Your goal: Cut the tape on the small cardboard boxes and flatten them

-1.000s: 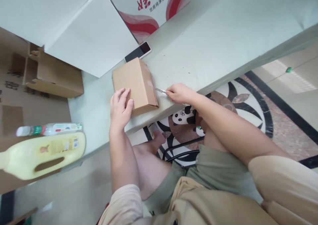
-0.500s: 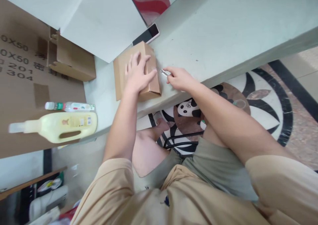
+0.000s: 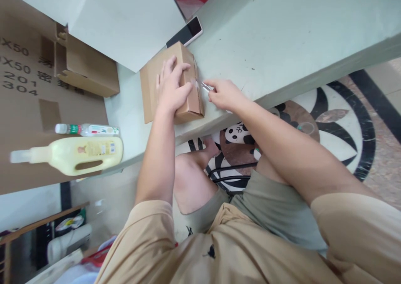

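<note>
A small brown cardboard box (image 3: 190,101) sits near the front edge of the pale green counter. My left hand (image 3: 173,85) lies on its top with the fingers spread and the thumb toward the box's right edge. Just right of the box, my right hand (image 3: 226,94) is closed around a slim silver tool (image 3: 206,87) that looks like a small knife. Its tip points left, close to the taped side of the box; whether it touches, I cannot tell. The rest of the tool is hidden in my fingers.
Behind the box lies a phone (image 3: 184,32), beside a large white panel (image 3: 125,21). To the left are another cardboard box (image 3: 90,69), a small clear bottle (image 3: 87,129) and a yellow jug (image 3: 84,155). The counter (image 3: 282,41) has its front edge close to my legs.
The view has shifted slightly. My left hand stays on the box, its thumb drawn back a little from the right side. My right hand keeps the silver tool beside the box.
</note>
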The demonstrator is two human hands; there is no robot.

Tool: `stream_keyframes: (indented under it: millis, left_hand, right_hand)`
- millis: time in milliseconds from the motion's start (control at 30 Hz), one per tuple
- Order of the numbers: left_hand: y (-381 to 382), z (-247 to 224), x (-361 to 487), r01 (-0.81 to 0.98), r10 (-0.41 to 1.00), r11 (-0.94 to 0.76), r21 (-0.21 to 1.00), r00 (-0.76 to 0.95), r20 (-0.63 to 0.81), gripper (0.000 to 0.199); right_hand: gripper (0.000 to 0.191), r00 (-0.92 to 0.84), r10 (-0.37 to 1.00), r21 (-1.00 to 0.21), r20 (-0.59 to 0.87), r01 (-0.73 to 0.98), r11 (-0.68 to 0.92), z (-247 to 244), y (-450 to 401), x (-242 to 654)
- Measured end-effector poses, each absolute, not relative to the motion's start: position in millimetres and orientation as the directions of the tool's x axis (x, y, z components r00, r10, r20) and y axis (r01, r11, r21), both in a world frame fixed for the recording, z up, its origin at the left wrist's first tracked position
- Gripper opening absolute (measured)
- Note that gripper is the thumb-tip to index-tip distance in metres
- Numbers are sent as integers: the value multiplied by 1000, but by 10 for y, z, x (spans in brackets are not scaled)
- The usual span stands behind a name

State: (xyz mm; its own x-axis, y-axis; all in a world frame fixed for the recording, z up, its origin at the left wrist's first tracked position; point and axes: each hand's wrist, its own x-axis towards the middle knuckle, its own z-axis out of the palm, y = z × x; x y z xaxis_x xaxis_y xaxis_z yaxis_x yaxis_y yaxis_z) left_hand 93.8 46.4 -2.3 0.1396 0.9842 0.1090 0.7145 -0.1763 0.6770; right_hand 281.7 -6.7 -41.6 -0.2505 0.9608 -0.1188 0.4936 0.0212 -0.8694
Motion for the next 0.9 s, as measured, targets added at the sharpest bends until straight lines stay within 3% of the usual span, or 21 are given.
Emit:
stream_keyframes:
  millis: [200, 533, 767, 900]
  left_hand:
    - [464, -79, 910, 677, 982, -188, 712, 139, 127, 38]
    - [534, -141, 844, 705, 968, -242, 667, 225, 113, 40]
    - [433, -61, 910, 706, 974, -215, 674, 201, 100, 36]
    - [428, -64, 931, 681, 983, -181, 709, 150, 108, 36]
  right_hand:
    - [38, -278, 949, -870, -145, 492, 11, -319, -37, 2880]
    - [40, -312, 914, -858, -260, 510, -70, -253, -34, 2941]
    - [44, -305, 949, -848, -82, 521, 94, -458, -43, 2737]
    - [43, -317, 944, -850, -90, 518, 93, -462, -55, 2773]
